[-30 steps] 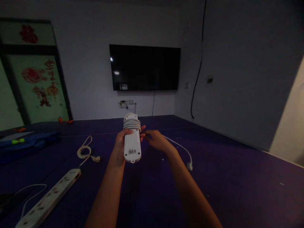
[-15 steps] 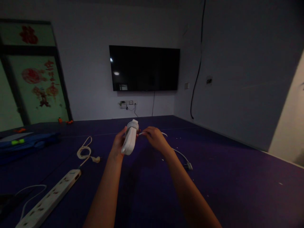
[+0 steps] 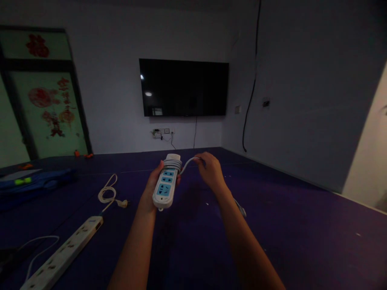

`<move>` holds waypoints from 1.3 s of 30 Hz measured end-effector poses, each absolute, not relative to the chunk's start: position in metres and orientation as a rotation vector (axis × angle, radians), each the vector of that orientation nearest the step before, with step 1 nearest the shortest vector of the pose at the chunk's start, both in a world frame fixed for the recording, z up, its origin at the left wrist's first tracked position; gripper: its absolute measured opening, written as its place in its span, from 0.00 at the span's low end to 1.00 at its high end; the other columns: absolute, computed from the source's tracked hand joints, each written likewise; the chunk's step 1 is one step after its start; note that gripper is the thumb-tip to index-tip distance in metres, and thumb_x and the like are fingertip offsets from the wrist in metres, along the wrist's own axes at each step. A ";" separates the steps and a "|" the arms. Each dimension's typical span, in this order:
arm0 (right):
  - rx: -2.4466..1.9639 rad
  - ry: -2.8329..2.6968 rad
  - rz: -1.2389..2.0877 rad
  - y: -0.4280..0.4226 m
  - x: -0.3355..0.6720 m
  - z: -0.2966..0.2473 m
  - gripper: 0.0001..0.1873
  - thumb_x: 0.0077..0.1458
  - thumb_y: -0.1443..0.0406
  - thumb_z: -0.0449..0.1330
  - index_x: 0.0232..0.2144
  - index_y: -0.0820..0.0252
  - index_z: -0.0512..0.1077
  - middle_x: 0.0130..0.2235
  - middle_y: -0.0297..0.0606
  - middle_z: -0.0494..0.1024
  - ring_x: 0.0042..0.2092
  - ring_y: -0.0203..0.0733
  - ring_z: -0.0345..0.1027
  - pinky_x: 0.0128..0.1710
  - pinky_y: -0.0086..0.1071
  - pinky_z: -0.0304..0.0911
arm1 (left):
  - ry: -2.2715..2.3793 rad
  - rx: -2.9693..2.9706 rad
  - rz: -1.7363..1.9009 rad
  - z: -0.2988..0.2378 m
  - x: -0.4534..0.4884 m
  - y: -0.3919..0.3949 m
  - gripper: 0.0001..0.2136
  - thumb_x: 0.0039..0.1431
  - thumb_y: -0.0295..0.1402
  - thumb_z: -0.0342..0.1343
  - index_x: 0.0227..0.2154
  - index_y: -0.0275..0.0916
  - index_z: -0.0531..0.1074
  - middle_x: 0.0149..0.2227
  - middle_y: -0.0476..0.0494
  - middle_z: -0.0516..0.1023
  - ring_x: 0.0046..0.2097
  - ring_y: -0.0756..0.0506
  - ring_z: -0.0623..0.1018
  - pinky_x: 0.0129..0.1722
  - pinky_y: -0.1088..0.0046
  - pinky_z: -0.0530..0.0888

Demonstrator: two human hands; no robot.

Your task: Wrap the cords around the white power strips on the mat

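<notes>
My left hand (image 3: 152, 186) grips a short white power strip (image 3: 165, 186) from below, its blue socket face turned up toward me. Several turns of white cord (image 3: 173, 164) are wound round the strip's far end. My right hand (image 3: 211, 170) is closed on the loose stretch of that cord just right of the strip, level with the coils. The rest of the cord runs behind my right forearm to a plug (image 3: 242, 209) lying on the dark purple floor.
A long white power strip (image 3: 62, 253) lies on the floor at lower left, with its coiled cord and plug (image 3: 109, 194) beyond it. A blue bundle (image 3: 36, 180) sits at far left. A black TV (image 3: 183, 87) hangs on the far wall above wall sockets (image 3: 163, 131).
My left hand has rolled the strip over from label side to socket side up. My right hand has moved up and to the right with the cord.
</notes>
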State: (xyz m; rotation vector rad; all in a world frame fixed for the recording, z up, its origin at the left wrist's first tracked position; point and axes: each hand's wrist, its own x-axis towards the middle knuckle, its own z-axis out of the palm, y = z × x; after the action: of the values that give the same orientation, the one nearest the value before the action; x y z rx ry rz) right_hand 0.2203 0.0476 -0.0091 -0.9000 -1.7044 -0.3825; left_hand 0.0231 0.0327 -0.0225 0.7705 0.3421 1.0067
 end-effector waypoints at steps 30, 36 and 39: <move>-1.523 -1.995 -0.123 0.063 0.243 -0.034 0.11 0.45 0.74 0.54 0.23 0.61 0.76 0.29 0.45 0.80 0.33 0.44 0.73 0.33 0.29 0.62 | 0.271 0.840 1.175 -0.008 0.022 0.014 0.14 0.52 0.28 0.52 0.42 0.29 0.68 0.34 0.38 0.76 0.24 0.53 0.72 0.22 0.81 0.73; -0.959 -2.272 0.076 0.049 0.208 -0.026 0.17 0.49 0.73 0.55 0.41 0.57 0.75 0.40 0.38 0.80 0.39 0.40 0.73 0.39 0.28 0.62 | 0.255 0.821 1.140 -0.010 0.027 0.014 0.18 0.51 0.28 0.51 0.46 0.32 0.66 0.36 0.37 0.76 0.24 0.54 0.72 0.22 0.81 0.73; -0.936 -2.216 0.080 0.043 0.197 -0.020 0.12 0.56 0.66 0.54 0.39 0.56 0.76 0.37 0.37 0.80 0.37 0.39 0.73 0.34 0.27 0.60 | 0.203 0.808 1.096 -0.013 0.028 0.018 0.20 0.51 0.30 0.51 0.49 0.33 0.64 0.39 0.36 0.76 0.25 0.53 0.72 0.23 0.81 0.73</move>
State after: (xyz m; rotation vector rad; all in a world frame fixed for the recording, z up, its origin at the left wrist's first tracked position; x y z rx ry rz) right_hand 0.1972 0.0430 -0.0197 -0.9361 -2.2158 0.0798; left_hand 0.0284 0.0180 -0.0128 0.8084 0.2028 1.0961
